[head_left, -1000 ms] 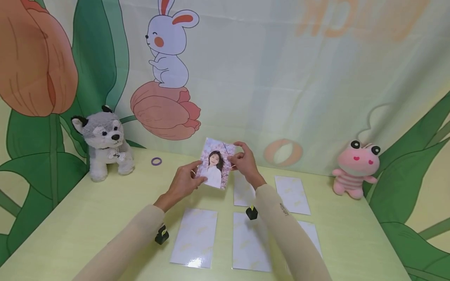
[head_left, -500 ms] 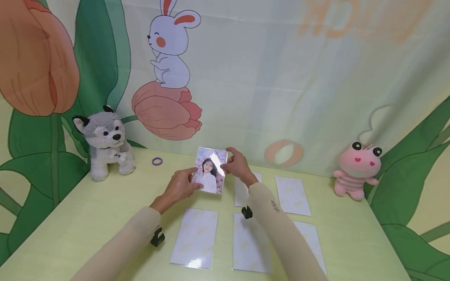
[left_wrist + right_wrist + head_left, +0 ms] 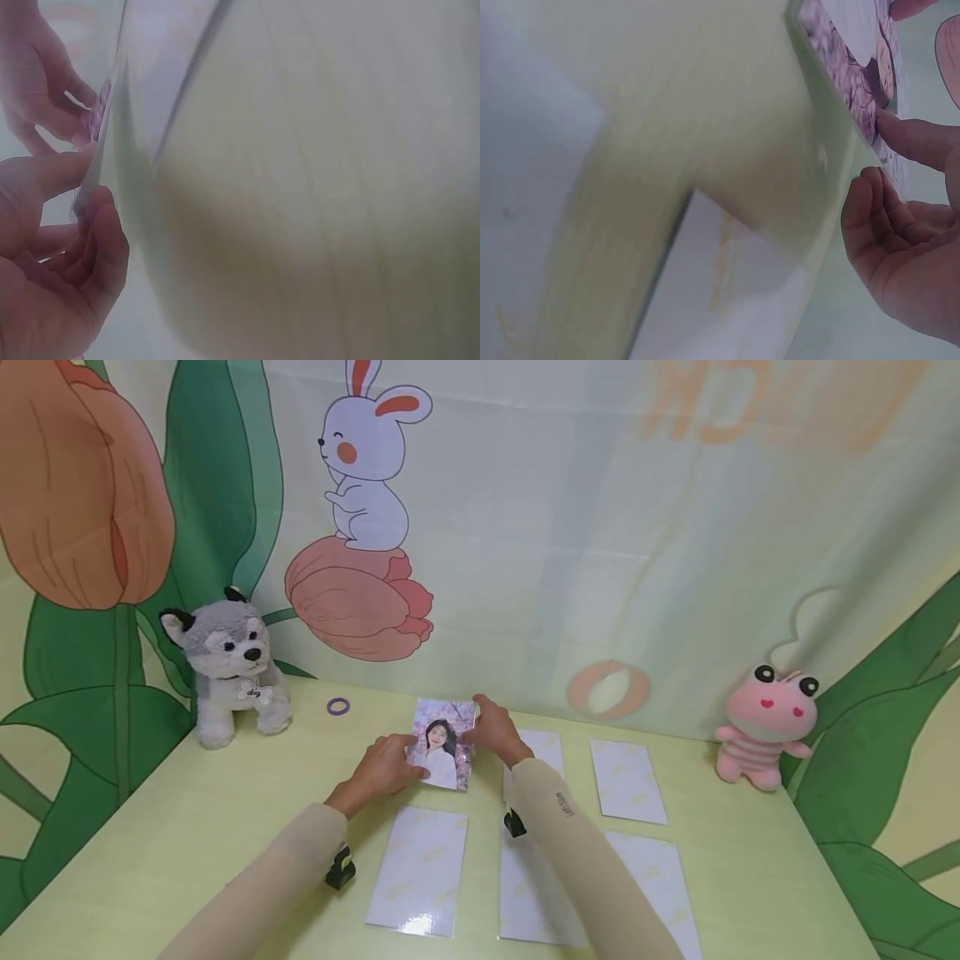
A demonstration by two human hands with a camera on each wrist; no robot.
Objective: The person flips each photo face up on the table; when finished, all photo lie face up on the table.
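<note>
Photo (image 3: 441, 747) of a person in white: picture side up, tilted, held between your two hands toward the back of the table (image 3: 187, 835). Your left hand (image 3: 381, 767) grips its left edge; your right hand (image 3: 497, 733) pinches the right edge, thumb on the picture side, fingers behind. Five white cards (image 3: 628, 781) lie in front and to the right. Purple ring (image 3: 338, 713) left of the photo, toy dog (image 3: 236, 668) beyond it.
</note>
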